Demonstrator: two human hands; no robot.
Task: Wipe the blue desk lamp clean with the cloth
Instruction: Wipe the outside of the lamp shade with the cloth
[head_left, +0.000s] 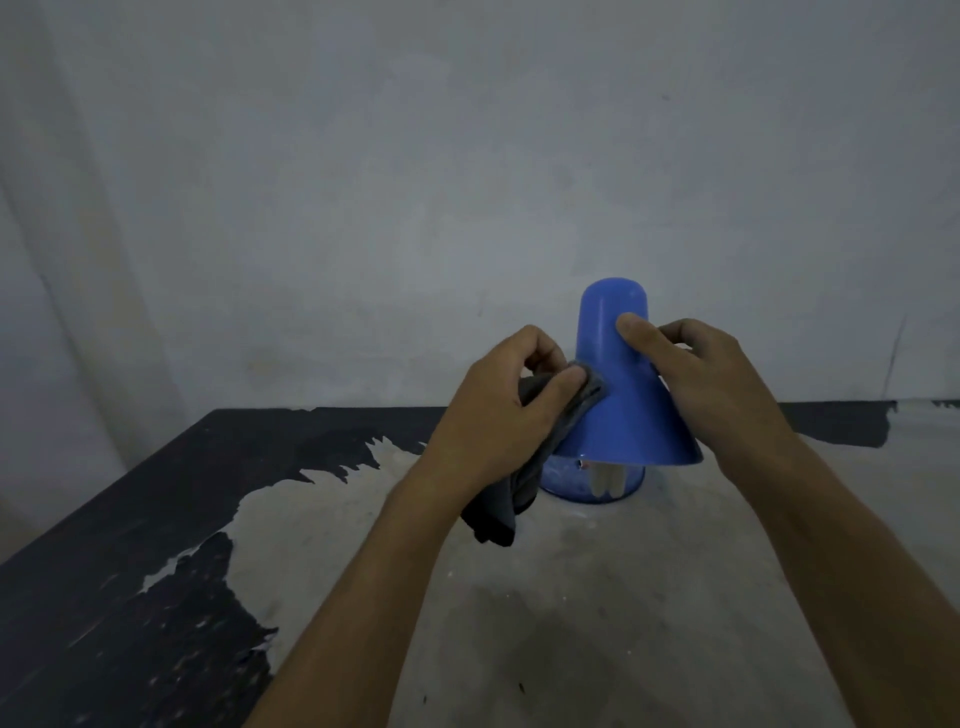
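Note:
A blue desk lamp (626, 410) stands on the worn table near the wall, its cone shade pointing down over a round blue base (566, 486) and a white bulb. My left hand (498, 410) grips a dark grey cloth (519, 478) and presses it against the left side of the shade; the loose end of the cloth hangs down below the hand. My right hand (696, 374) holds the right side of the shade, thumb across its front.
The table (597, 597) has a pale scraped surface with black paint left along its left side and back edge. A grey wall (467, 182) rises directly behind the lamp.

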